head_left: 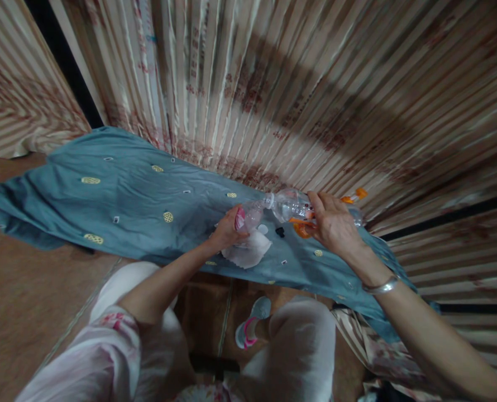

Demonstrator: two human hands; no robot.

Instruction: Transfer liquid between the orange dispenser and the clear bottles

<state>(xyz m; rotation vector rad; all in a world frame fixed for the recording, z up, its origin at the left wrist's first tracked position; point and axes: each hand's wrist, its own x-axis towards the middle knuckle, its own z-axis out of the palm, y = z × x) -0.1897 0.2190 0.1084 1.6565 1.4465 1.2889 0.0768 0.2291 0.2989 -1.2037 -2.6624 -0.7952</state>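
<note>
My left hand (227,230) is closed around a small clear plastic container (252,214) with a pink patch on it. A clear plastic bottle (291,205) lies sideways in my right hand (334,220), its neck pointing left at the container's mouth. Whether the two rims touch, I cannot tell. Orange pieces (302,229) show below the bottle by my right fingers, and another orange piece (359,193) shows beyond that hand; their kind is unclear. Under my left hand lies a crumpled white sheet (248,251), with a round white disc (262,229) at its upper edge.
A small black object (280,231) rests on the blue-green cloth (139,195) that covers the narrow table. Behind it hangs a striped, patterned curtain (215,100) with dark poles (66,61). My knees and a slippered foot (252,322) are below the near edge.
</note>
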